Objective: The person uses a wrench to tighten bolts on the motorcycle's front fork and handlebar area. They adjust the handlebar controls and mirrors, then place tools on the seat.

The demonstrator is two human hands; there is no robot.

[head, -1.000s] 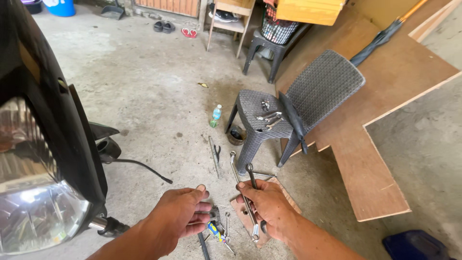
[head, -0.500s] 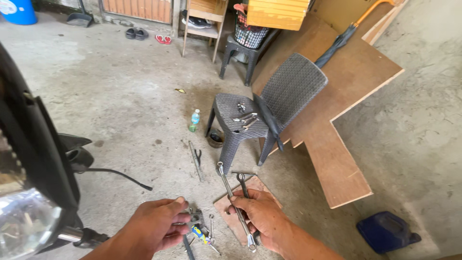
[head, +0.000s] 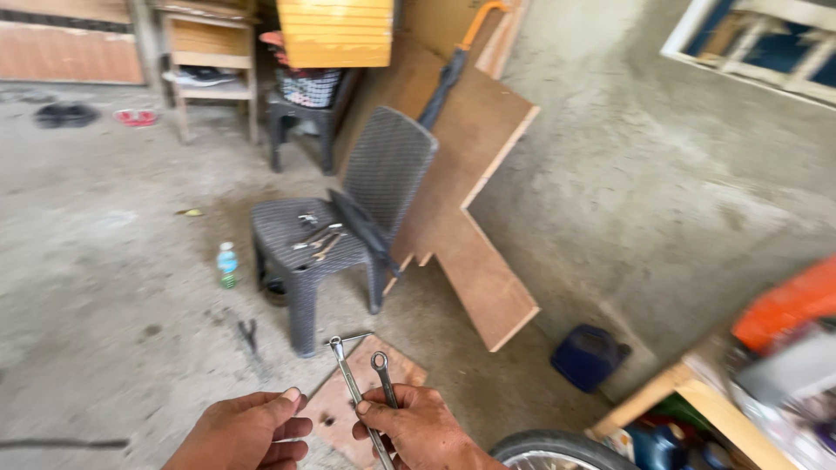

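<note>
At the bottom centre of the frame, the right hand is closed around two slim steel wrenches: a long one with a small jaw end leaning up and to the left, and a shorter ring-ended one just beside it, both sticking up out of the fist. The left hand, lower left of centre, is loosely curled with nothing in it, its fingertips close to the right hand but not touching the tools.

Behind the wrenches, a small brown wooden board lies flat on the grey concrete floor. Farther up, in the middle of the frame, stands a dark grey woven plastic chair with several metal tools resting on its seat. A small plastic bottle with a green base stands on the floor just left of the chair, and dark pliers lie nearer the hands. Large brown plywood sheets lean against the rough concrete wall at right of centre, with a dark blue jug at the wall's foot. A black tyre curves in at the bottom edge.
</note>
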